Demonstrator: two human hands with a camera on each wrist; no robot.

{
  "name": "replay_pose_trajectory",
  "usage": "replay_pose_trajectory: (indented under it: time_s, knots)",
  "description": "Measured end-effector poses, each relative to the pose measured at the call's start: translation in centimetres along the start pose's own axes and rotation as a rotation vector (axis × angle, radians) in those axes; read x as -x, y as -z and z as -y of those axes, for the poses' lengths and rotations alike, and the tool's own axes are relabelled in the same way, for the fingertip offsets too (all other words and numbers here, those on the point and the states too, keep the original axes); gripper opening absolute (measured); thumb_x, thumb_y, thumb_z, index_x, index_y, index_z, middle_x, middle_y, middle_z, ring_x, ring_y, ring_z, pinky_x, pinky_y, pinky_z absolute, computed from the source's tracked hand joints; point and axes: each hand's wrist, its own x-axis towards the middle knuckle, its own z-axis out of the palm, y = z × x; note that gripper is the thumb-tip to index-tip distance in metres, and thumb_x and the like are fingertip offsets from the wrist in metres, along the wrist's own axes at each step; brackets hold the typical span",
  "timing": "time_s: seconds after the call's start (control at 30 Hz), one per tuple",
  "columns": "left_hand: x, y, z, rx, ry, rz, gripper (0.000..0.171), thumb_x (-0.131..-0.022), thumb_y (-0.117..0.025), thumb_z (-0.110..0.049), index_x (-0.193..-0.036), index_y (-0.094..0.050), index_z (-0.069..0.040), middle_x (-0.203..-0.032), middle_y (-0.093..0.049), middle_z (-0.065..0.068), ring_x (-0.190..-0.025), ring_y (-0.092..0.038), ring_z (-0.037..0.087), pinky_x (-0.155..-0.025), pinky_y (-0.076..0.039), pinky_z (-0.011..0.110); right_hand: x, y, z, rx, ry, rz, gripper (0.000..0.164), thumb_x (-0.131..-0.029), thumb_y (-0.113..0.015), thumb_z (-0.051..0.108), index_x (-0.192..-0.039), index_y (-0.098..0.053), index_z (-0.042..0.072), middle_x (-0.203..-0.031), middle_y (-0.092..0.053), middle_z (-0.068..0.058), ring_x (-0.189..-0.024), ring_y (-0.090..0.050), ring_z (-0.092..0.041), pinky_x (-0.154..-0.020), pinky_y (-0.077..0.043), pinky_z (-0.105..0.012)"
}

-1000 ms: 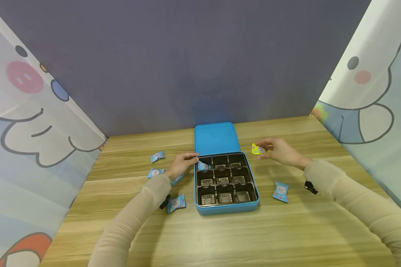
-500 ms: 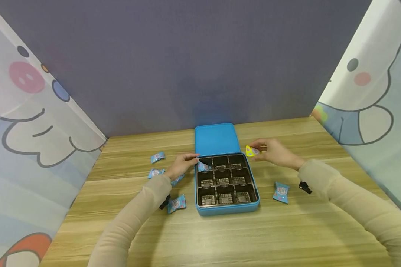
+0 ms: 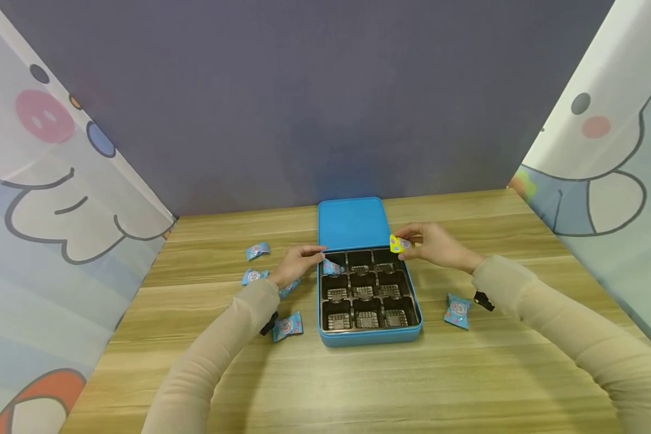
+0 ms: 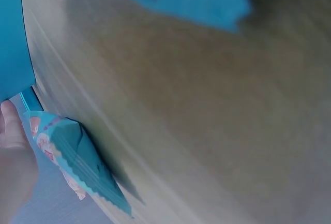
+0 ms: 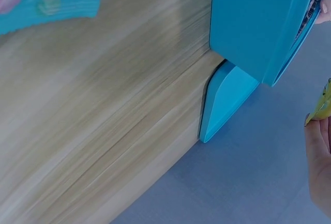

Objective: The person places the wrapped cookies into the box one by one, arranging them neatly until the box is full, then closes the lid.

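A blue tin box [image 3: 371,339] stands on the table with its lid [image 3: 354,223] folded back and a dark divided tray [image 3: 362,281] inside. One blue candy packet [image 3: 333,267] lies in the tray's far left compartment. My left hand [image 3: 295,265] touches the box's far left corner beside that packet, fingers fairly straight. Between thumb and fingers, my right hand [image 3: 434,246] pinches a yellow candy packet [image 3: 399,243] above the box's far right corner. In the right wrist view the yellow packet [image 5: 325,102] is partly cut off at the edge.
Several blue packets lie left of the box, among them a far one [image 3: 257,251] and a near one [image 3: 287,327]. Another blue packet [image 3: 458,311] lies to the right. A grey wall [image 3: 325,102] rises behind the table [image 3: 369,386].
My right hand has moved left with the yellow packet, from beside the box to over its far right corner. The left hand has stayed at the box's corner.
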Motion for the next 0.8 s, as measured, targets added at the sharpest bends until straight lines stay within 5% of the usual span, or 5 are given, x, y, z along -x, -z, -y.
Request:
replay_pose_trajectory:
  time_s: [0.33,0.8]
  knots:
    - [1.6,0.1,-2.9,0.005,0.018,0.04,0.039,-0.095,-0.05,-0.015,-0.132,-0.048,-0.002,-0.142,-0.039,0.014,-0.13,-0.038,0.032,-0.107,-0.035,0.044,-0.4,-0.4,0.3,-0.022,0.02,0.007,0.047,-0.076,-0.073,0.007,-0.119,-0.057,0.0,-0.123,-0.056,-0.018,-0.112,-0.054,-0.032,-0.098,-0.045,-0.041]
    - [0.0,0.0,0.0,0.008,0.011,-0.009,0.038,-0.093,-0.055,-0.025,-0.129,-0.054,-0.01,-0.138,-0.045,0.008,-0.124,-0.045,0.027,-0.104,-0.039,0.041,-1.0,-1.6,0.2,-0.077,0.057,0.003,0.048,-0.074,-0.076,0.007,-0.117,-0.058,0.0,-0.116,-0.058,-0.017,-0.109,-0.055,-0.031,-0.098,-0.045,-0.039]
